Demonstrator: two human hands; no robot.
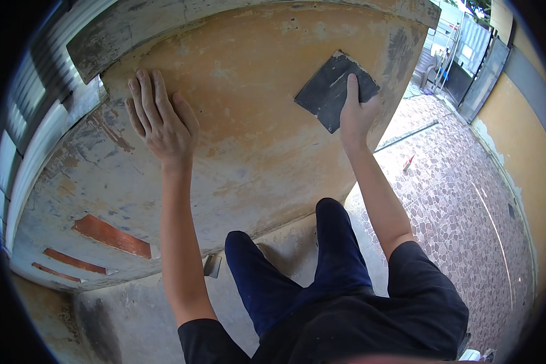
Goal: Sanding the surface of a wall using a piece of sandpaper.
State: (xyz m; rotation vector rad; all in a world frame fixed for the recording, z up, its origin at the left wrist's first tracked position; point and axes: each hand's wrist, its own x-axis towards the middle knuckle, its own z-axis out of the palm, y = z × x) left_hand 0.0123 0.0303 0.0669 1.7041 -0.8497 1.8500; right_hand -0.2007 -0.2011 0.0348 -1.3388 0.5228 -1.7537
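A worn, patchy wall (242,91) of orange paint and grey plaster fills the space before me. My left hand (162,121) lies flat against its upper left part, fingers stretched out and nothing held. Toward the wall's right side, my right hand (359,115) grips a dark, square sheet of sandpaper (327,91) with pale worn edges. The thumb presses on the sheet's face, while the other fingers are hidden behind it. The sheet sits tilted like a diamond, at or very close to the wall's surface.
Reddish-brown slots (112,236) cut the wall's lower left. A putty knife (212,266) rests on the concrete floor by my left leg. To the right, a stone-patterned floor (443,200) holds a long thin strip (406,135) and a small red-tipped object (409,162). A gate (484,79) stands beyond.
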